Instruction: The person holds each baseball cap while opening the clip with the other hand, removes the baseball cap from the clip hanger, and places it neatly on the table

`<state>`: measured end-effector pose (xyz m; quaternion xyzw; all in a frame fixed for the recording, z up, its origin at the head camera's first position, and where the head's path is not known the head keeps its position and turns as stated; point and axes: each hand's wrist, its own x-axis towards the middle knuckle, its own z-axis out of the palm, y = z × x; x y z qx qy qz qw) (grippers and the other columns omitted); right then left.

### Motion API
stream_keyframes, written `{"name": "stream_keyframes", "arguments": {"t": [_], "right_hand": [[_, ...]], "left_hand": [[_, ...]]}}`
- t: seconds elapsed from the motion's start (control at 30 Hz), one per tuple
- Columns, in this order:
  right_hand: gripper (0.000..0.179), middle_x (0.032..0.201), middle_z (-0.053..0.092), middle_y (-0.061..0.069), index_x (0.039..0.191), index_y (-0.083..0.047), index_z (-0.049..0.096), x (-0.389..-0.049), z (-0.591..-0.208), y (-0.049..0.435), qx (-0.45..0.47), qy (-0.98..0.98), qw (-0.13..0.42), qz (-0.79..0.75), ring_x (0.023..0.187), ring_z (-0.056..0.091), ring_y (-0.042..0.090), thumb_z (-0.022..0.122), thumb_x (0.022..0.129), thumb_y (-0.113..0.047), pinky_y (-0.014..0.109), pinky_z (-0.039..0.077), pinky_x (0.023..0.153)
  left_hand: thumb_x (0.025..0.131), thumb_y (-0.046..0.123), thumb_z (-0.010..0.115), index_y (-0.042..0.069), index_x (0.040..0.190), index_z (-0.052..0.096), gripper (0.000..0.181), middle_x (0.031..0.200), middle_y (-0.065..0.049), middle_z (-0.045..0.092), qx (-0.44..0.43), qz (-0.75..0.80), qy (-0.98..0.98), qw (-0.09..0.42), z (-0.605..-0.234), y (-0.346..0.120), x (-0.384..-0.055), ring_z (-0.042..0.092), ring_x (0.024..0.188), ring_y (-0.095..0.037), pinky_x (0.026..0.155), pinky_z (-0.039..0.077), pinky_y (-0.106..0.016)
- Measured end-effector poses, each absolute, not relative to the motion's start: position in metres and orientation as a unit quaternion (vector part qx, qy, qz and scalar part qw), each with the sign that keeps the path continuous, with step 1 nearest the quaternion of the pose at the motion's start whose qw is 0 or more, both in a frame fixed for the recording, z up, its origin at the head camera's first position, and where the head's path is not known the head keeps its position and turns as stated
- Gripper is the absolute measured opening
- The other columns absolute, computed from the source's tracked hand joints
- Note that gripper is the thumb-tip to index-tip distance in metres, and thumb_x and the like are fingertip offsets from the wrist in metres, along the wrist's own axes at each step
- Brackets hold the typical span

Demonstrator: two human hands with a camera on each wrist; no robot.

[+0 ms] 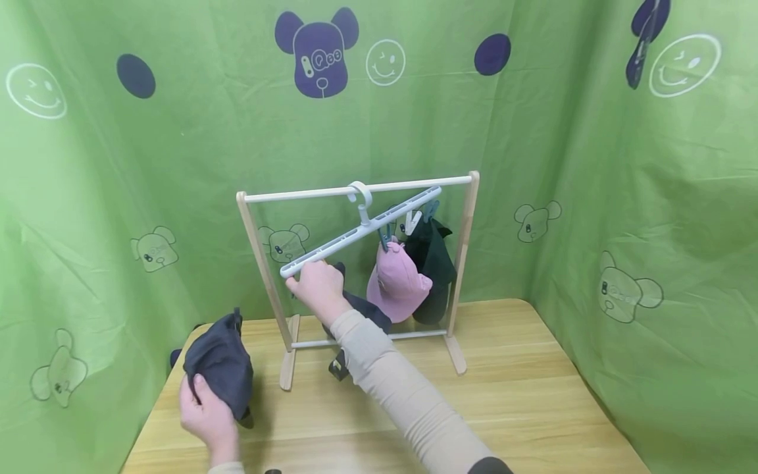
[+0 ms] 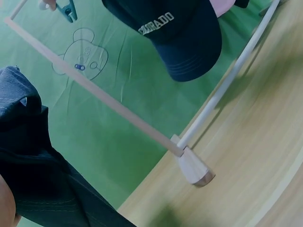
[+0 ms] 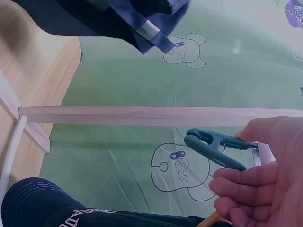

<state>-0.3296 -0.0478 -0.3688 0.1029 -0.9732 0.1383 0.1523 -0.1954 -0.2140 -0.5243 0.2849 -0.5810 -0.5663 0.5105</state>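
At the left, my left hand [image 1: 207, 415] grips a dark navy cap [image 1: 222, 362] by its edge, holding it above the table. The cap's strap with a metal buckle [image 3: 149, 29] shows in the right wrist view. My right hand [image 1: 320, 289] is at the lower left end of the pale hanger [image 1: 343, 242], which tilts on the rack. There it pinches a teal clothes peg [image 3: 213, 146] between thumb and fingers. Beside that hand hangs a dark cap with white lettering [image 2: 184, 33], partly hidden by my right arm in the head view.
A pink cap [image 1: 398, 283] and a dark green cap [image 1: 437, 263] hang from pegs towards the hanger's right end. A white peg [image 1: 412, 222] is clipped there too. The wooden rack [image 1: 468, 250] stands on the table [image 1: 521, 388], with green curtains [image 1: 592, 164] around it.
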Motion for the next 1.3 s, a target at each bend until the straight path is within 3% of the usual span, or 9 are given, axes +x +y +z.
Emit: {"name": "stream_keyframes", "arguments": {"t": [0.23,0.47,0.6,0.73,0.83,1.1,1.3], "right_hand": [[0.046,0.066,0.062,0.0,0.059,-0.019,0.056,-0.329,-0.367,-0.049,0.103,-0.973,0.152,0.139,0.054,0.054,0.015,0.058,0.088,-0.056,0.027,0.036,0.041],[0.047,0.064,0.06,0.0,0.057,-0.02,0.054,-0.328,-0.367,-0.048,0.107,-0.972,0.155,0.14,0.051,0.053,0.014,0.058,0.088,-0.055,0.027,0.035,0.04],[0.047,0.063,0.059,-0.001,0.057,-0.02,0.054,-0.328,-0.368,-0.048,0.108,-0.972,0.154,0.142,0.051,0.052,0.014,0.058,0.088,-0.056,0.027,0.035,0.04],[0.048,0.063,0.06,-0.001,0.058,-0.019,0.054,-0.328,-0.369,-0.048,0.107,-0.972,0.154,0.141,0.051,0.053,0.014,0.058,0.088,-0.056,0.027,0.035,0.04],[0.048,0.063,0.06,0.0,0.057,-0.019,0.054,-0.329,-0.369,-0.048,0.105,-0.972,0.154,0.141,0.051,0.052,0.014,0.058,0.088,-0.056,0.027,0.035,0.039],[0.047,0.063,0.06,0.0,0.057,-0.019,0.054,-0.328,-0.368,-0.048,0.104,-0.972,0.15,0.145,0.051,0.052,0.014,0.058,0.088,-0.055,0.027,0.035,0.039],[0.047,0.064,0.06,0.0,0.057,-0.02,0.055,-0.329,-0.369,-0.049,0.102,-0.973,0.152,0.143,0.052,0.053,0.014,0.058,0.087,-0.056,0.028,0.035,0.04]], "left_hand": [[0.099,0.023,0.056,0.002,0.122,0.066,0.033,0.122,-0.008,0.069,0.292,-0.539,-0.603,0.51,-0.527,-0.223,-0.19,0.053,0.1,0.015,0.093,0.043,-0.009],[0.098,0.021,0.055,0.0,0.119,0.067,0.032,0.12,-0.009,0.07,0.281,-0.514,-0.627,0.513,-0.533,-0.229,-0.189,0.05,0.097,0.019,0.092,0.042,-0.007],[0.098,0.015,0.055,-0.001,0.117,0.068,0.028,0.118,-0.02,0.068,0.256,-0.485,-0.657,0.518,-0.533,-0.231,-0.188,0.048,0.098,0.02,0.093,0.039,-0.005],[0.096,0.007,0.055,-0.004,0.114,0.068,0.025,0.112,-0.029,0.067,0.221,-0.439,-0.694,0.526,-0.535,-0.231,-0.186,0.061,0.1,-0.012,0.092,0.036,-0.005],[0.095,0.004,0.055,-0.005,0.113,0.068,0.024,0.111,-0.029,0.067,0.194,-0.417,-0.715,0.527,-0.538,-0.232,-0.186,0.057,0.1,-0.039,0.093,0.034,-0.004],[0.087,-0.009,0.058,-0.009,0.109,0.067,0.024,0.106,-0.031,0.066,0.114,-0.377,-0.762,0.514,-0.551,-0.233,-0.187,0.056,0.101,-0.046,0.097,0.027,-0.001],[0.086,-0.008,0.06,-0.005,0.109,0.069,0.025,0.111,-0.027,0.068,0.085,-0.355,-0.794,0.486,-0.563,-0.237,-0.185,0.058,0.104,-0.043,0.102,0.024,0.001]]}}
